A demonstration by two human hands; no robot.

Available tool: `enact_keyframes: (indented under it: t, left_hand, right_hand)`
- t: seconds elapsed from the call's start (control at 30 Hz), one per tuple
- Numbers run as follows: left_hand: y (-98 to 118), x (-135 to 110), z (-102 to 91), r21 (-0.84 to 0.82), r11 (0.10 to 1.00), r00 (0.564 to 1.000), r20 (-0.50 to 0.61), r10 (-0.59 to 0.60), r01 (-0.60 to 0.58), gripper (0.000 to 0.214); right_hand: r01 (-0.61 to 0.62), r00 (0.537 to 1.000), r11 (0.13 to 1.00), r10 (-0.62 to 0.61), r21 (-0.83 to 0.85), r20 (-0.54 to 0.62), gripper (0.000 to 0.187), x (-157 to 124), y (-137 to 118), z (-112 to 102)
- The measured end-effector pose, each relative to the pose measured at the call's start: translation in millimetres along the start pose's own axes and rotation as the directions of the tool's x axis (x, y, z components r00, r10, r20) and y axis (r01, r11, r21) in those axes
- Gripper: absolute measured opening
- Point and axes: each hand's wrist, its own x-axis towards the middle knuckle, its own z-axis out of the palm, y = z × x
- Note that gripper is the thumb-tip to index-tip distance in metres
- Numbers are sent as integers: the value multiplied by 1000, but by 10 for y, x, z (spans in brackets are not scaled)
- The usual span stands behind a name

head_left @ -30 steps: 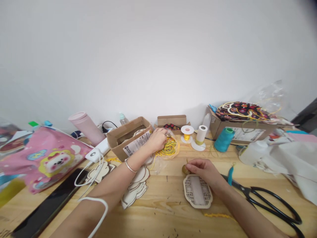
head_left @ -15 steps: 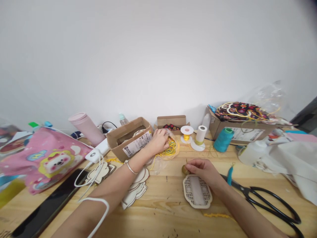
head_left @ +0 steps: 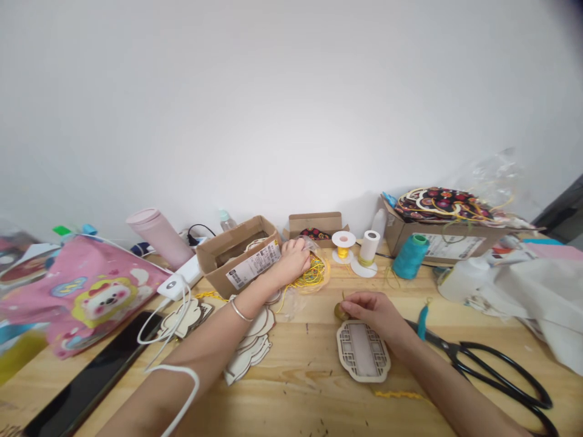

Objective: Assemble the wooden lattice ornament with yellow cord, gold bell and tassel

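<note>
My left hand (head_left: 294, 262) reaches over the cardboard box's right side to a clear plastic bag of tangled yellow and coloured cords (head_left: 314, 273). Its fingers are bent down together, and the fingertips are out of sight. Between thumb and fingers, my right hand (head_left: 371, 312) pinches a small round brownish-gold piece (head_left: 339, 312) with a thin tip standing up; its exact kind is unclear. Just below that hand lies a pale wooden plaque with lattice cut-outs (head_left: 364, 355). A yellow braided cord (head_left: 398, 395) shows beside the right forearm.
Black-handled scissors (head_left: 483, 364) and a teal tassel (head_left: 423, 323) lie at right. Behind stand a teal thread cone (head_left: 411, 258) and white spools (head_left: 370, 246). Wooden cut-outs (head_left: 248, 358) lie under the left forearm, near a white cable (head_left: 184, 367) and a phone (head_left: 91, 379).
The fingers of my left hand have shifted slightly and bent further down at the bag. My right hand and the plaque have stayed in place.
</note>
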Motion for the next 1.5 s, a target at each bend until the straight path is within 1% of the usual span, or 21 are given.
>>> enact_keyframes:
  t: [0.13,0.23,0.33,0.43,0.53,0.6,0.67,0.77,0.83,0.9,0.97,1.07,1.13,1.2,1.27,1.4,1.5]
  left_hand:
    - [-5,3,-34,-67,998,1000,13,-16,16,30]
    - [-32,12,-37,-108,994,999,21,-27,30,28]
    - [-48,17,-31,-116,992,999,26,-38,41,25]
    - [-26,6,-20,-90,995,999,19,-45,47,25]
    - [27,-15,-24,-46,998,999,-11,-47,47,25]
    - [68,-34,-50,-21,999,998,-38,-43,42,25]
    - [110,-58,-99,-2,999,997,-67,-43,43,24]
    - [187,-113,-197,32,998,988,-144,-54,59,21]
    - [262,-159,-253,22,999,984,-174,-30,34,20]
    - [353,-204,-281,-61,998,990,-140,5,-14,22]
    - [450,-237,-275,-201,980,999,-52,-7,-4,27]
    - [578,-266,-214,-394,911,989,125,-77,121,30]
    - [648,-280,-166,-450,876,976,197,-95,176,28]
    - [712,-296,-132,-462,868,972,218,-88,182,28]
    - [770,-313,-120,-467,867,971,225,-75,175,29]
    - [861,-334,-147,-473,863,971,227,-76,178,29]
    - [893,-337,-171,-468,863,971,218,-99,193,27]
  right_hand:
    - [-2,1000,1000,2,19,10,33,6,11,-3]
    - [-10,1000,999,9,36,23,33,9,16,-5]
    - [-12,1000,999,12,37,21,32,4,11,-4]
    - [-15,1000,999,14,30,25,30,-1,0,-4]
    - [-7,1000,1000,6,23,30,29,-5,-13,-4]
    - [4,1000,1000,-4,20,11,29,-11,-26,2]
    - [9,1000,1000,-8,20,-21,28,-23,-47,17]
    - [8,997,1000,-6,28,-82,27,-51,-89,50]
    - [15,993,1000,-12,27,-115,26,-66,-116,72]
    - [39,991,999,-36,19,-129,26,-69,-129,88]
    - [79,988,997,-75,23,-134,26,-58,-125,96]
    - [141,979,988,-130,62,-154,25,-25,-89,96]
    - [168,971,981,-149,97,-186,25,-4,-61,95]
    - [182,964,975,-153,124,-216,27,10,-37,95]
    - [186,963,975,-156,121,-221,27,17,-20,95]
    - [203,960,978,-188,55,-208,19,16,-1,96]
    - [203,961,979,-195,24,-195,17,14,7,95]
